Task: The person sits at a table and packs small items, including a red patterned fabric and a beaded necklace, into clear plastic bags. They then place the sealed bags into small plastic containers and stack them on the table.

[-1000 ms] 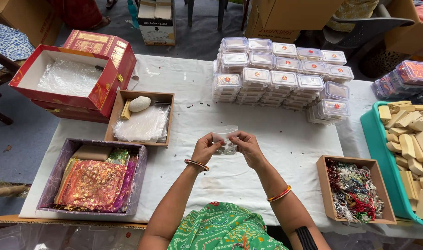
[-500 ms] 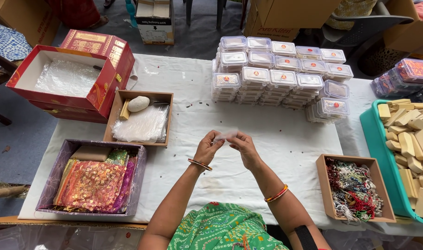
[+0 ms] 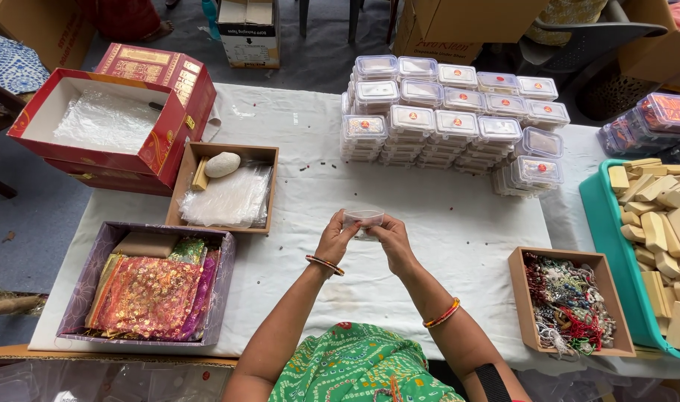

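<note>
table [image 3: 429, 223], white cloth | red box [image 3: 102, 126] | stacked clear containers [image 3: 448, 119] | teal tray [image 3: 601, 231] | bead box [image 3: 571, 301]

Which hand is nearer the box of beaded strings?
Right. The right hand is at table centre, up and left of the box of beaded strings; the left hand is farther left. Both hold a small clear pouch.

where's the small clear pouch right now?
Head view, centre: the small clear pouch is pinched between the left hand and right hand, above the white tablecloth, below the stacked clear containers.
</note>
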